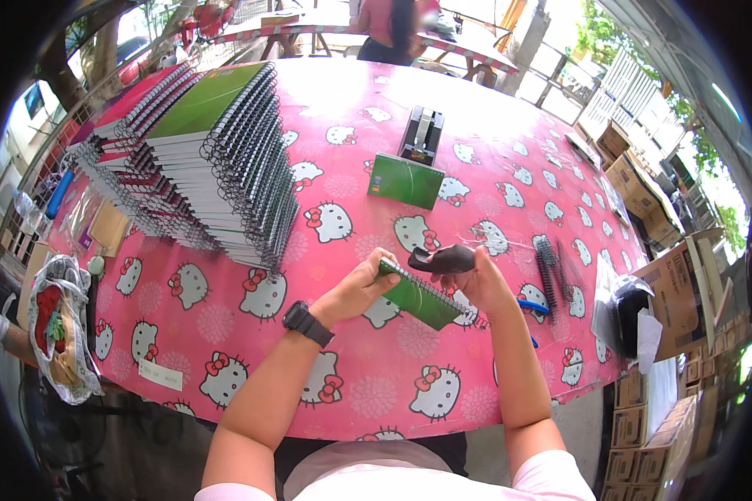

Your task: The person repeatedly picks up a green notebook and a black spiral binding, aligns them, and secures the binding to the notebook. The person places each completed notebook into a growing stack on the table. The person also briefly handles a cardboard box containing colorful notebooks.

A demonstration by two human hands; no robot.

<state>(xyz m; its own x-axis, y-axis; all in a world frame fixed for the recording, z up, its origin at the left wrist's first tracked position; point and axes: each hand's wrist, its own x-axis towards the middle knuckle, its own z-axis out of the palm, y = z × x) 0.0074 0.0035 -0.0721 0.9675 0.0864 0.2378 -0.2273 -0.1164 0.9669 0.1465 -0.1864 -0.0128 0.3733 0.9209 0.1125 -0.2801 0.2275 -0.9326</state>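
Observation:
My left hand [355, 288] pinches a green-covered spiral notebook [424, 301] by its upper left end, just above the table. The notebook is tilted, its coil running along the upper right edge, with loose coil sticking out at the lower right end. In my right hand [478, 280] is a smooth black hand-held object [434, 260], rounded at its left end, right beside the coil; its exact kind does not show. Blue-handled pliers [533, 307] lie to the right of my right hand, partly behind the forearm. Near them are loose black coils [550, 280].
Tall stacks of spiral notebooks [226, 167] rise at the left. Farther back, a green booklet [405, 180] lies against a black stapler-like device [422, 134]. The table wears a pink patterned cloth [418, 342]. Cardboard boxes [677, 284] stand at the right; a person [386, 33] is behind.

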